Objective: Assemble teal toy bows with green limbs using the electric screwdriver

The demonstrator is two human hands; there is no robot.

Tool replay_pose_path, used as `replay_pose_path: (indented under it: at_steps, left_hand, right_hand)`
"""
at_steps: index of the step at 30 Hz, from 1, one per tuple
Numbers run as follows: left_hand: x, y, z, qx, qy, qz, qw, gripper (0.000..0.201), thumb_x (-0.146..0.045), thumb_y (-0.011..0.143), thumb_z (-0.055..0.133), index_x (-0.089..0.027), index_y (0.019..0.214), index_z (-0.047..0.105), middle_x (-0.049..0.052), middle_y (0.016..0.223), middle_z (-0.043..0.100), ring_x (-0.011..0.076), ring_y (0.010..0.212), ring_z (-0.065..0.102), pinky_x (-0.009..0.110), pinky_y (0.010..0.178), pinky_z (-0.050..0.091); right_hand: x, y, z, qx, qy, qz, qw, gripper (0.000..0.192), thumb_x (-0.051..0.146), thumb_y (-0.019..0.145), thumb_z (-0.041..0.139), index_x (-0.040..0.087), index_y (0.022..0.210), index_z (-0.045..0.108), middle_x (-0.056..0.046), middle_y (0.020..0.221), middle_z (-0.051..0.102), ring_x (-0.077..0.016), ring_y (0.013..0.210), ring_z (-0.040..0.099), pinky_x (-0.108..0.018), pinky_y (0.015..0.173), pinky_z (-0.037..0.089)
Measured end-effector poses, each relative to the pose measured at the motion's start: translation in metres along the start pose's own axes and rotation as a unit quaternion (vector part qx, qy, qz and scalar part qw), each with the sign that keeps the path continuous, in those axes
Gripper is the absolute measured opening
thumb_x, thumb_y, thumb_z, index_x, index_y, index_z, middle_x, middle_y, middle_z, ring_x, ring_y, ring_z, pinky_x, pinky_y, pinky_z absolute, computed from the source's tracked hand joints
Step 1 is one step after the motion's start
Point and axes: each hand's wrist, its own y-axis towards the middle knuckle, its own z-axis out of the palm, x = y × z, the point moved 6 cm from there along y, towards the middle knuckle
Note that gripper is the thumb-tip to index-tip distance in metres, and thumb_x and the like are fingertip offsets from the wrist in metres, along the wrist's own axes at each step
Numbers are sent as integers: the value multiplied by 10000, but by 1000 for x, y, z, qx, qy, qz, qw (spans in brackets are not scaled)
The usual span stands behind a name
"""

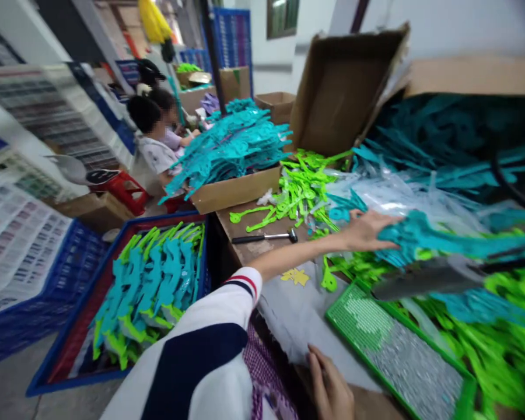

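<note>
Teal pieces (420, 234), apparently heaped for easy reach, are touched by the left hand (364, 230) at its fingertips, while below these the right hand (331, 385) is held curled, either one's grip impossible to tell

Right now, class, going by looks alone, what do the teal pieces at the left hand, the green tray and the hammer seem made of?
Teal pieces: probably moulded plastic; even, solid colour, though blur leaves the finish open.
Green tray: likely rigid plastic, smooth-looking, with a straight rim and regular gridded floor.
Hammer: shiny, bright shaft suggests metal; dull black handle could be rubber or plastic.
</note>
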Motion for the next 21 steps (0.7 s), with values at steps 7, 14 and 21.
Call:
replay_pose_path:
  at_steps: [7,14,21]
  left_hand:
    - [18,-109,-35,-177,-136,-95,970,706,-526,771,802,-265,1391,588,107,1164,708,298,1115,624,513,1042,394]
    - [2,-183,-22,-203,-179,-144,952,643,-559,850,694,-264,1405,559,97,1164,714,263,1071,654,443,978,434]
    - [4,-180,-24,-116,-127,-111,979,815,-588,784,754,-268,1480,474,125,1263,673,302,1175,608,461,1044,385]
  right_hand:
    - [44,58,-11,-91,91,86,988,382,492,956,541,203,1147,701,-130,1129,748,-238,969,730,-397,864,607]
    - [82,144,-14,-209,138,5,968,611,520,955,492,212,1473,398,-180,1409,560,-236,1202,629,-412,970,553]
    - [66,163,-30,-226,150,26,962,400,567,901,523,189,997,614,-78,935,698,-197,885,637,-406,888,544]
